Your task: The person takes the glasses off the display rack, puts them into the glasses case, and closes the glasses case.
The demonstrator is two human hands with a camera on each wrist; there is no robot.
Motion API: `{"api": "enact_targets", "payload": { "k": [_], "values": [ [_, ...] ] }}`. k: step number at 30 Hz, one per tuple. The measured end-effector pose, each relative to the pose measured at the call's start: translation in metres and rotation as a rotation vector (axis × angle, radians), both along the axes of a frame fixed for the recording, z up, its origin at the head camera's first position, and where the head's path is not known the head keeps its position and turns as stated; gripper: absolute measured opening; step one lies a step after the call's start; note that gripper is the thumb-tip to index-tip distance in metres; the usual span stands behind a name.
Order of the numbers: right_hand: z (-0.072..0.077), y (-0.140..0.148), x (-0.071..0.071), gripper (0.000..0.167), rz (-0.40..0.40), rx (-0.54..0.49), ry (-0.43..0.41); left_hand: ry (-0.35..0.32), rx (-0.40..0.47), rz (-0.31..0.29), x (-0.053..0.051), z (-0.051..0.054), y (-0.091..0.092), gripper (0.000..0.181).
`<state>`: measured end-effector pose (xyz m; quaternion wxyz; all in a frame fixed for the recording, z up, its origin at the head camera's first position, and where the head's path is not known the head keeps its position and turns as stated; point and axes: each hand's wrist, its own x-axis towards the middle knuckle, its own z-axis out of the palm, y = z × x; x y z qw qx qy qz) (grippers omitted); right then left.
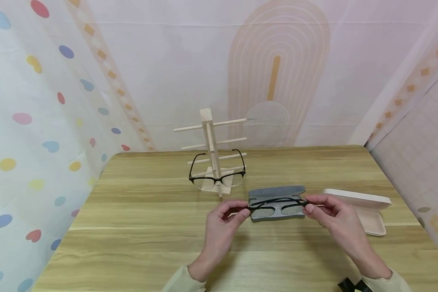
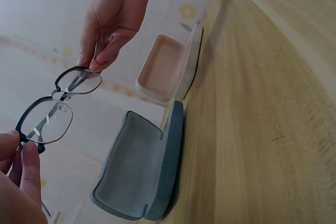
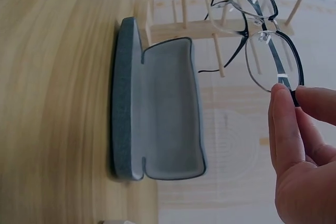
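A pair of glasses with dark upper rims (image 1: 277, 208) is held level between both hands, its temples folded behind the lenses. My left hand (image 1: 222, 231) pinches one end of the frame between thumb and fingers; my right hand (image 1: 337, 225) pinches the other end. Behind and below the glasses lies an opened grey case (image 1: 277, 191). Seen in the right wrist view, the case's grey interior (image 3: 170, 114) holds nothing, and the glasses (image 3: 299, 61) are apart from it.
A wooden rack (image 1: 206, 115) stands at the table's back, with other black-rimmed glasses (image 1: 218, 179) on its lower part. To the right lies an opened white case (image 1: 374, 222) with a pinkish interior. A black object (image 1: 346, 285) is at the front edge near my right sleeve.
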<state>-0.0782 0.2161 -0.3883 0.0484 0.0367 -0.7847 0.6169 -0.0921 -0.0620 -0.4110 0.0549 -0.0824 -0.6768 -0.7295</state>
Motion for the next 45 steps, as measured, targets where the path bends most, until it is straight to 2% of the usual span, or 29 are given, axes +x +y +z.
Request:
{"api": "enact_targets", "payload": {
  "k": [4, 12, 25, 34, 45],
  "values": [
    [-0.003, 0.002, -0.001, 0.03, -0.024, 0.029, -0.019, -0.028, -0.022, 0.012, -0.002, -0.005, 0.003, 0.014],
    [-0.01, 0.007, -0.005, 0.029, -0.069, 0.157, -0.017, -0.102, -0.049, 0.006, -0.006, -0.013, 0.007, 0.013],
    [-0.019, 0.008, -0.013, 0.03, -0.119, 0.266, -0.047, -0.14, 0.018, 0.067, -0.015, -0.027, 0.017, 0.015],
    [-0.03, 0.009, -0.02, 0.024, -0.107, 0.278, 0.026, -0.164, 0.046, 0.092, -0.019, -0.033, 0.022, 0.015],
    [-0.037, 0.007, -0.028, 0.022, -0.112, 0.307, 0.036, -0.206, 0.03, 0.142, -0.028, -0.043, 0.029, 0.014]
  ]
}}
